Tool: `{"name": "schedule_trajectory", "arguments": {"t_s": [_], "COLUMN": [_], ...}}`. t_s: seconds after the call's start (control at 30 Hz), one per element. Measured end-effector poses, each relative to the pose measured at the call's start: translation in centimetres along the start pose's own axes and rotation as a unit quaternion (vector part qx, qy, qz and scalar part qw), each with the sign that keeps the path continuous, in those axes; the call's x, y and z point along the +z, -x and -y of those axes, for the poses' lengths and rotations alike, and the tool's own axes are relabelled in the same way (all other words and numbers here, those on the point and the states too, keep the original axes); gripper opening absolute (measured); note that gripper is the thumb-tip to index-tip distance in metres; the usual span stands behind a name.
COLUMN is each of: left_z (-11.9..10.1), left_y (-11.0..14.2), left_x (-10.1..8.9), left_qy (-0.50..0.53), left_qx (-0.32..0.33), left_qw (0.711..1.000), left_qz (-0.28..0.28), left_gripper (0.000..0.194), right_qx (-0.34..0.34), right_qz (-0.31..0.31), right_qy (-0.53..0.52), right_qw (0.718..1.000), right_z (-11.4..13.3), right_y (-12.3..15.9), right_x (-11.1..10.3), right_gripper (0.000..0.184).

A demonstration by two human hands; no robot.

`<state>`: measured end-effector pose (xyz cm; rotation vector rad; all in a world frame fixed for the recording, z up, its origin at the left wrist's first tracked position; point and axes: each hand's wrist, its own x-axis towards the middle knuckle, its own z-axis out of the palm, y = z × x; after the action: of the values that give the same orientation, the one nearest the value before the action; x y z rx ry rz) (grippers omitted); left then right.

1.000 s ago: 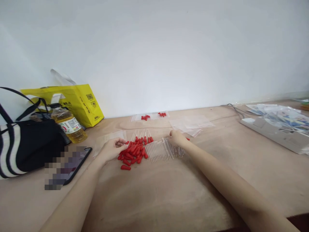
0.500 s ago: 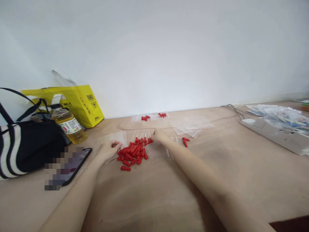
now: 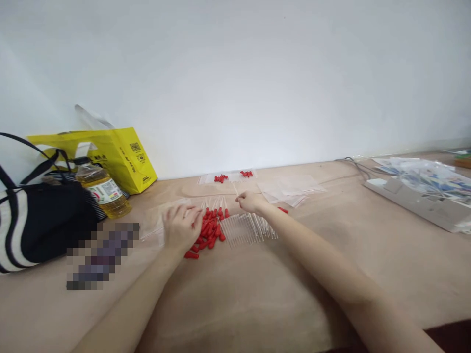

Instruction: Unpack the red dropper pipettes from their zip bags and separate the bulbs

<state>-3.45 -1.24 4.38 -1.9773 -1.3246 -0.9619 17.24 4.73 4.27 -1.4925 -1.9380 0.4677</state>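
Note:
My left hand [image 3: 182, 226] reaches palm down over the left side of a pile of red rubber bulbs [image 3: 210, 229], its fingers slightly apart and bent. Its fingertips are at the bulbs, and no bulb shows clearly gripped in them. My right hand [image 3: 252, 201] pinches a thin glass tube [image 3: 236, 188] that points up and away. Below that hand a row of clear glass tubes [image 3: 245, 230] lies side by side on the table. Behind the pile, several tubes fitted with red bulbs [image 3: 221, 212] lie with their narrow ends pointing to the wall.
Clear plastic bags [image 3: 290, 189] lie behind my right hand, and another bag [image 3: 152, 223] is left of the pile. At the far side a bag with red-bulbed droppers [image 3: 221, 178] rests. An oil bottle [image 3: 106, 191], yellow bag [image 3: 136, 166] and dark bag [image 3: 51, 220] stand left; a power strip [image 3: 415, 203] lies right.
My left hand has moved right, onto the pile of red bulbs. My right hand has moved slightly right, away from the bulb-fitted tubes, and a glass tube now shows in its fingers.

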Motion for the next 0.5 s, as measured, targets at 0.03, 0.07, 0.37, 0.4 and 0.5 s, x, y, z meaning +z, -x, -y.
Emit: {"name": "schedule_trajectory", "arguments": {"t_s": [0.03,0.07,0.37,0.4,0.5], "left_z": [-1.3,-2.6,-9.2,-9.2,-8.8], "left_y": [0.1,0.3,1.7,1.6,1.5], "left_x": [0.1,0.1,0.7,0.8,1.0], "left_qy": [0.016,0.036,0.183,0.193,0.197], "left_qx": [0.039,0.072,0.084,0.086,0.095], "left_qw": [0.999,0.997,0.977,0.975,0.974], "left_qz": [-0.008,-0.001,0.063,0.066,0.055], "left_gripper": [0.015,0.014,0.027,0.024,0.02], "right_qx": [0.005,0.007,0.022,0.026,0.055], "right_qz": [0.009,0.015,0.073,0.076,0.047], "right_qy": [-0.022,-0.042,-0.454,-0.469,-0.436], "right_qw": [1.0,0.999,0.888,0.88,0.897], "right_z": [-0.4,-0.8,-2.0,-1.9,-2.3], "right_y": [0.9,1.9,9.3,9.5,9.4], "right_x": [-0.8,-1.5,-2.1,-1.8,-1.9], "right_gripper": [0.021,0.022,0.021,0.024,0.03]}}
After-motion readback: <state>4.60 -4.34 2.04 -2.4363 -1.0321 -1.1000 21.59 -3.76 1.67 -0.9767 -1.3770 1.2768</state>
